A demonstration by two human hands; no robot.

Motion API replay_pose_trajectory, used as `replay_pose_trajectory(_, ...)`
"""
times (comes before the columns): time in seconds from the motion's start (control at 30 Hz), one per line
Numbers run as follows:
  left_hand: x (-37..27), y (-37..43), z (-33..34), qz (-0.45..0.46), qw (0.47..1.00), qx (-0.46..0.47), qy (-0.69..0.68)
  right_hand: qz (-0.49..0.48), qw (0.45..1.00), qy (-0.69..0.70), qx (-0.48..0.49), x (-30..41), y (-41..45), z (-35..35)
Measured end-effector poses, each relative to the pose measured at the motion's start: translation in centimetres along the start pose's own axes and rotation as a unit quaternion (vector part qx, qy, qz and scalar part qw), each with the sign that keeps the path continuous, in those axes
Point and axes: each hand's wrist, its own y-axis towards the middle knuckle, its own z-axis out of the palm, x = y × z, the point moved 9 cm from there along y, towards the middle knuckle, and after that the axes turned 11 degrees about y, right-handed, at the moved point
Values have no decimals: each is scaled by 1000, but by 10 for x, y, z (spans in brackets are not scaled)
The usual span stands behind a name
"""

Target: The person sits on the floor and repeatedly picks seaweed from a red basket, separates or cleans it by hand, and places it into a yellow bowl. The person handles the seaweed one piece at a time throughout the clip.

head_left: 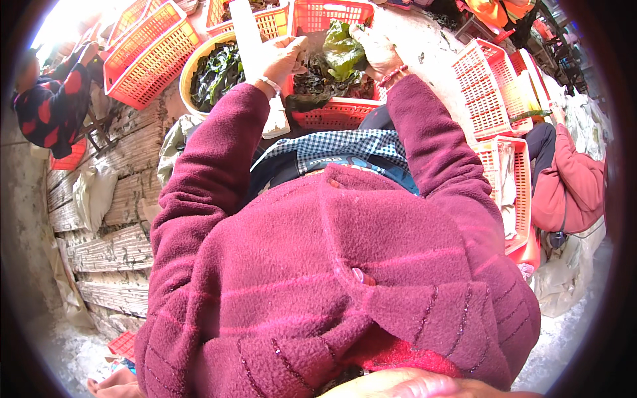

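Observation:
My right hand (380, 52), with a red beaded bracelet at the wrist, grips the edge of a wide green seaweed frond (343, 52). The frond hangs over a red plastic crate (333, 117) that holds dark, wet seaweed (316, 82). My left hand (281, 57), wearing a pale bracelet, is over the crate's left side with its fingers curled. Whether anything is between those fingertips cannot be made out. Beside this hand a long white board (276, 122) runs across the crate's left edge. Left of the board stands a yellow tub (188, 84) with dark green seaweed (216, 74).
Red plastic crates (149, 59) stand at the upper left, and more crates (485, 89) line the right. A person in dark, red-patterned clothing (50, 109) is at the left; another in a reddish jacket (572, 179) sits at the right. Ridged slabs (112, 248) lie on the left.

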Motion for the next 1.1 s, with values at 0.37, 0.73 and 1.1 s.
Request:
replay_pose_trajectory(0.37,-6,-9,34,24,992,77,-99,125,985,114,28,-18,-7,30)
replay_pose_trajectory(0.73,-12,-14,29,33,997,54,34,200,972,-4,122,-30,-23,36)
replay_pose_trajectory(1.1,-4,-3,24,105,993,10,59,-24,937,-328,118,-13,-11,38)
